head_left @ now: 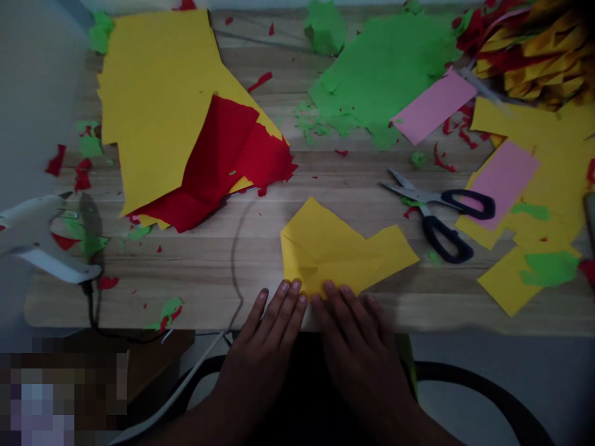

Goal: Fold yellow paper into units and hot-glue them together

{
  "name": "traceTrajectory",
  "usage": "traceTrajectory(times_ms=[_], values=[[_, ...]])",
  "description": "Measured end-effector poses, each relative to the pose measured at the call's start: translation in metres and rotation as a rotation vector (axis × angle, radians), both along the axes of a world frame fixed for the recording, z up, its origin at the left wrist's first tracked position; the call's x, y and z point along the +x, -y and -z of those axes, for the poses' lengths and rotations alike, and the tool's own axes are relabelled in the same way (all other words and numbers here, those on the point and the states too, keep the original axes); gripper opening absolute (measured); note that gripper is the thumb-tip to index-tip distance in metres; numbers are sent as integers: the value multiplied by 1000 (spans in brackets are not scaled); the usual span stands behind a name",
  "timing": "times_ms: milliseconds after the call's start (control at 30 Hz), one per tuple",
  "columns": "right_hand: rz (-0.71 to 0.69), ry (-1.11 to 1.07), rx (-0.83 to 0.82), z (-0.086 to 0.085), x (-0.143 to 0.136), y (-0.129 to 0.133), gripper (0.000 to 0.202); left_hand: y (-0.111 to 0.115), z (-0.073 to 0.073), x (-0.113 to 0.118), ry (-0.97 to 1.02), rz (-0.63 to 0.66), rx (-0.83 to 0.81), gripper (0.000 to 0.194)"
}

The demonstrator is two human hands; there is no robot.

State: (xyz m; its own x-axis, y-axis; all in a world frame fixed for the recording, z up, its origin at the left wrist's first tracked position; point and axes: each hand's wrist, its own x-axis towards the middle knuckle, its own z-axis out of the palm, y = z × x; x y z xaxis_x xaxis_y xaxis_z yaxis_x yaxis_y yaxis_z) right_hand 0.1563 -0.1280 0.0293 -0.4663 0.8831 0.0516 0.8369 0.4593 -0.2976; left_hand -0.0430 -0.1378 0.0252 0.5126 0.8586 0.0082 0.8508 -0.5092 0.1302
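A folded yellow paper (325, 241) lies near the table's front edge, with a flap reaching out to the right. My left hand (267, 334) rests flat with its fingertips on the paper's lower left edge. Beside it, my right hand (357, 341) lies palm down, fingertips on the lower edge of the same paper. Both hands have their fingers stretched out, and neither grasps anything. Open scissors (432, 204) with dark handles lie to the right of the paper.
Yellow sheets (158, 105) and red paper (218, 161) lie at the left, a glue gun (41, 235) at the left edge. Green paper (381, 68), pink strips (434, 105) and a yellow-red paper pile (539, 56) are at the back right. Scraps are scattered around.
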Motion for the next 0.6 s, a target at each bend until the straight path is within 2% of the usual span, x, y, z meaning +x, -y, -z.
traceTrajectory(times_ms=[167, 267, 333, 467, 600], values=[[42, 5, 23, -7, 25, 0, 47, -11, -6, -8, 43, 25, -37, 55], [40, -65, 12, -10, 19, -2, 43, -33, -14, -5, 118, -28, -125, 54], [-47, -166, -16, -11, 8, -7, 38, -53, -16, 1, 161, -59, -138, 45], [-227, -323, 27, -11, 5, -34, 32, -91, -8, 10, 167, -213, -41, 30], [-270, -281, 33, -11, 34, -68, 41, -108, 0, 10, 180, -201, -46, 34]])
